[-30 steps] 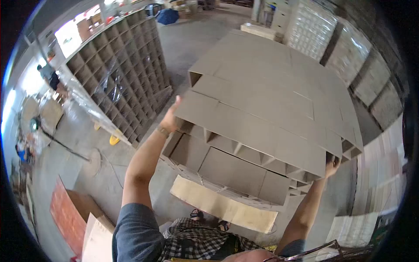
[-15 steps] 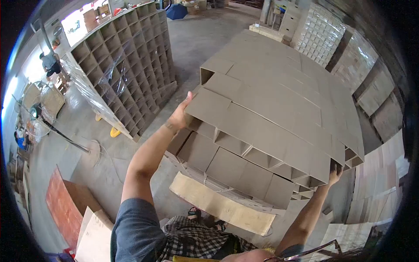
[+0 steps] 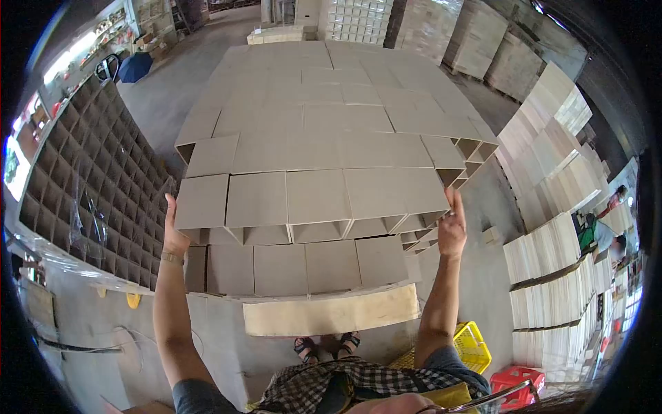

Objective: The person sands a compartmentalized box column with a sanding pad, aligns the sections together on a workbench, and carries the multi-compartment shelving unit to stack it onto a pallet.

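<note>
A front row of grey-brown cardboard boxes, open at the front, lies on top of a large stack. My left hand presses on the row's left end, thumb raised and the other fingers hidden. At the opposite end, my right hand grips the right edge with the index finger pointing up and the rest curled. The row sits between my two hands, overhanging part of the lower layer. A pale wooden board shows below it, near my feet.
On the left stands a tall wrapped stack of open compartments. Stacked pale panels line the right side, where a person is partly visible. A yellow crate and a red crate are on the floor at right.
My view has turned right, so the stack now appears straight ahead. My right hand's fingers, earlier tucked into the box opening, are now at the row's outer edge. My left hand stays at the left end.
</note>
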### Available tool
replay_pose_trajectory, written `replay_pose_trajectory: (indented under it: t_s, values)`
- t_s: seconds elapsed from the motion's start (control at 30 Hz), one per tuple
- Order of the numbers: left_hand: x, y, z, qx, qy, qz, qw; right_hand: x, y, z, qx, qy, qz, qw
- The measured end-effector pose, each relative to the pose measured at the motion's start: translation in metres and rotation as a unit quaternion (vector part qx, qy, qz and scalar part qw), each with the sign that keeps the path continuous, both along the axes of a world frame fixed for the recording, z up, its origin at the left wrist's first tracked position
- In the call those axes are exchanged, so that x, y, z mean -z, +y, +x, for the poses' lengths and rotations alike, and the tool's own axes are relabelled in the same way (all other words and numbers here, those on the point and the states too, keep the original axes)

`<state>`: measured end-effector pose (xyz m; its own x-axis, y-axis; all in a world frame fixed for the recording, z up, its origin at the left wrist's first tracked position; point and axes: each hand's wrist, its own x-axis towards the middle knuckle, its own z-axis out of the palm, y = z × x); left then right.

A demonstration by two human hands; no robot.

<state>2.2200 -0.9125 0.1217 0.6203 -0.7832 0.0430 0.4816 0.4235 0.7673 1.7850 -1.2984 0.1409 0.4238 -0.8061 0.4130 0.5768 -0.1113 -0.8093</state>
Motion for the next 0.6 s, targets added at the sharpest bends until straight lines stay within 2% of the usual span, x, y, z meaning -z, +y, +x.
replay_pose_trajectory:
  t_s: [0.17,0.23,0.37,0.43,0.47,0.5,0.57,0.6]
  values:
    - [-0.003,-0.014,-0.012,-0.038,0.0,0.004,0.999,0.012,-0.009,-0.014,-0.111,0.0,0.041,0.993]
    - [0.006,-0.012,-0.006,-0.024,0.012,-0.009,1.0,-0.017,0.002,0.002,-0.13,-0.075,0.063,0.987]
    - [0.004,-0.013,-0.01,-0.037,0.019,0.004,0.999,0.011,-0.046,0.014,-0.068,-0.025,0.106,0.992]
    - [0.014,-0.014,-0.003,-0.018,-0.109,0.011,0.994,0.011,-0.054,0.033,-0.017,0.042,0.09,0.995]
    - [0.017,-0.012,0.0,-0.032,-0.108,0.027,0.993,0.012,-0.053,0.04,0.003,0.03,0.052,0.998]
    - [0.014,-0.011,-0.002,-0.045,-0.106,0.042,0.992,0.025,-0.063,0.038,-0.044,0.016,0.099,0.994]
    - [-0.019,-0.019,-0.03,-0.127,0.033,0.091,0.987,0.078,-0.106,0.017,-0.148,-0.005,0.195,0.97]
    - [-0.01,-0.017,-0.022,-0.088,0.05,0.033,0.994,0.103,-0.125,0.015,-0.018,0.142,-0.021,0.989]
